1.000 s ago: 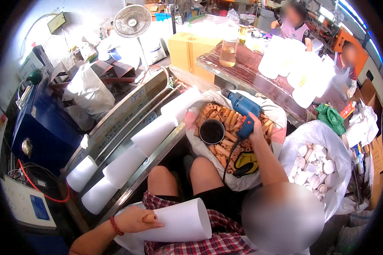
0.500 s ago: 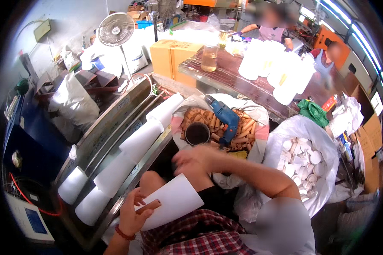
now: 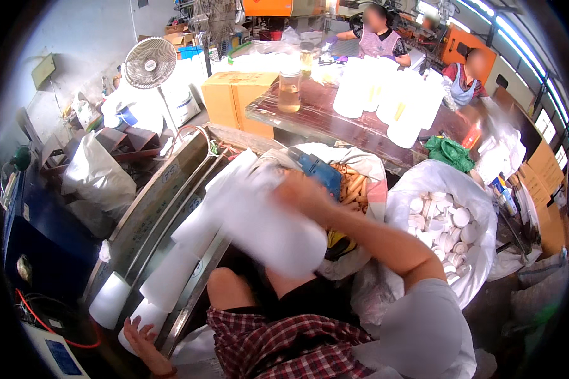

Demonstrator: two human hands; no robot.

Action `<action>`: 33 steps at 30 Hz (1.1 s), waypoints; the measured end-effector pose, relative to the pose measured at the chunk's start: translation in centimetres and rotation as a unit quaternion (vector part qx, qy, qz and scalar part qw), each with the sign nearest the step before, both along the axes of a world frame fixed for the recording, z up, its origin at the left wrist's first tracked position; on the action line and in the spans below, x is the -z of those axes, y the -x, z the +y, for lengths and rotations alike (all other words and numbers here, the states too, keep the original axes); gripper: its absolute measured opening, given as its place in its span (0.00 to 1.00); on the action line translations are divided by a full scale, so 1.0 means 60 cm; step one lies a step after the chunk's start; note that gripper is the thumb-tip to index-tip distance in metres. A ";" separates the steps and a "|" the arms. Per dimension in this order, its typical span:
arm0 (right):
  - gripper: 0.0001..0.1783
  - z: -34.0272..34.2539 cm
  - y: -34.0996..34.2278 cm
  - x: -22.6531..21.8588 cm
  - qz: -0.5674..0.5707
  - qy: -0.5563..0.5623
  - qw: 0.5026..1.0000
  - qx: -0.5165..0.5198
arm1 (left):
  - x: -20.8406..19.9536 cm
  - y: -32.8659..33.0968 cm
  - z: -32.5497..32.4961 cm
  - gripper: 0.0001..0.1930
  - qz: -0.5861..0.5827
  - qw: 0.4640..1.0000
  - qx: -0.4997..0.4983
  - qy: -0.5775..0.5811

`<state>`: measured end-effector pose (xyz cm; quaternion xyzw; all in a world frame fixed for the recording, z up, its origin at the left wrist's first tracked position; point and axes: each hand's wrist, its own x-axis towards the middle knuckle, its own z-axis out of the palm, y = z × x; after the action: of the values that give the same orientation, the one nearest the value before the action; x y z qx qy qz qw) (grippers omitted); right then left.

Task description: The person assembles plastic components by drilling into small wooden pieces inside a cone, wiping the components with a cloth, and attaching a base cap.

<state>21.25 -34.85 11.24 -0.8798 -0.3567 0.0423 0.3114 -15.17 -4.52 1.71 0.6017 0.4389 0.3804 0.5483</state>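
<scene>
My right hand (image 3: 300,196), smeared by motion, grips the upper part of a white tapered plastic cylinder (image 3: 281,243) above my knees. The cylinder is blurred too and leans over a row of similar white cylinders (image 3: 174,278) in a long wooden trough (image 3: 152,192). Beside the lowest cylinder of that row, my left hand (image 3: 142,340) has its fingers spread and holds nothing. Past my right hand, a blue power drill (image 3: 319,170) lies on a sack of short brown tubes (image 3: 355,186), partly hidden by the hand and cylinder.
A white bag (image 3: 401,183) of white round caps stands at the right. Beyond is a dark red table (image 3: 265,114) with a jar of yellowish liquid (image 3: 289,95) and white containers (image 3: 392,95). Two people work behind it. A fan (image 3: 150,63) and cardboard box (image 3: 224,101) stand far left.
The white cylinder has gone from my left hand to my right, up and away from my lap. My left hand has moved left and down; the brown tube is no longer seen in it.
</scene>
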 end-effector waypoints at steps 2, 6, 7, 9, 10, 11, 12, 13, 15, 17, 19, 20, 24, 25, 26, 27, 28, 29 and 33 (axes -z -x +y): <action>0.22 -0.112 -0.068 -0.002 0.034 -0.244 0.952 0.182 | 0.038 0.011 0.031 0.29 -0.005 0.998 -0.024 0.060; 0.25 -0.350 -0.217 0.002 -0.202 -0.189 0.868 0.413 | 0.096 0.014 0.042 0.28 0.048 0.993 -0.061 0.090; 0.25 -0.371 -0.224 -0.011 -0.172 -0.242 0.845 0.445 | 0.104 0.026 0.047 0.28 0.072 0.990 -0.075 0.090; 0.26 -0.488 -0.281 0.009 -0.250 -0.164 0.790 0.535 | 0.145 0.045 0.072 0.28 0.111 0.985 -0.106 0.081; 0.27 -0.521 -0.288 0.012 -0.252 -0.102 0.776 0.569 | 0.167 0.063 0.091 0.28 0.132 0.981 -0.125 0.073; 0.29 -0.546 -0.297 0.019 -0.278 -0.078 0.757 0.586 | 0.190 0.087 0.107 0.29 0.161 0.974 -0.143 0.064; 0.30 -0.586 -0.312 0.031 -0.287 -0.082 0.765 0.571 | 0.216 0.114 0.133 0.31 0.190 0.968 -0.157 0.055; 0.30 -0.594 -0.328 0.045 -0.289 -0.086 0.773 0.558 | 0.242 0.152 0.160 0.32 0.218 0.959 -0.176 0.042; 0.31 -0.598 -0.354 0.064 -0.285 -0.093 0.788 0.538 | 0.301 0.261 0.224 0.33 0.291 0.928 -0.231 0.001; 0.31 -0.603 -0.385 0.070 -0.276 -0.082 0.800 0.525 | 0.323 0.327 0.256 0.35 0.398 0.868 -0.297 -0.009; 0.30 -0.643 -0.420 0.043 -0.279 -0.051 0.804 0.522 | 0.303 0.317 0.215 0.31 0.575 0.776 -0.255 -0.058; 0.30 -0.650 -0.439 0.029 -0.228 -0.077 0.826 0.510 | 0.277 0.309 0.188 0.30 0.654 0.714 -0.235 -0.084; 0.25 -0.591 -0.572 0.068 -0.087 -0.248 0.868 0.421 | 0.345 0.501 0.179 0.26 0.380 0.819 -0.324 -0.283; 0.25 -0.615 -0.585 0.076 -0.094 -0.283 0.859 0.416 | 0.364 0.473 0.181 0.23 0.363 0.823 -0.289 -0.328; 0.28 -0.673 -0.607 0.069 -0.081 -0.073 0.889 0.446 | 0.390 0.463 0.183 0.21 0.339 0.824 -0.261 -0.371; 0.31 -0.593 -0.630 0.148 0.074 -0.100 0.901 0.415 | 0.348 0.555 0.172 0.28 0.397 0.809 -0.278 -0.331; 0.29 -0.638 -0.645 0.209 0.101 -0.157 0.899 0.396 | 0.333 0.564 0.192 0.36 0.431 0.814 -0.266 -0.283; 0.30 -0.708 -0.630 0.249 0.120 -0.218 0.886 0.392 | 0.325 0.541 0.244 0.36 0.479 0.810 -0.271 -0.205; 0.31 -0.771 -0.644 0.238 0.207 -0.099 0.904 0.362 | 0.349 0.563 0.110 0.39 0.554 0.772 -0.306 0.059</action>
<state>59.90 -81.10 -3.03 -0.8846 0.0562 0.0720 0.4573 -48.94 2.07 -19.23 0.5083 0.8494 0.1022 0.0989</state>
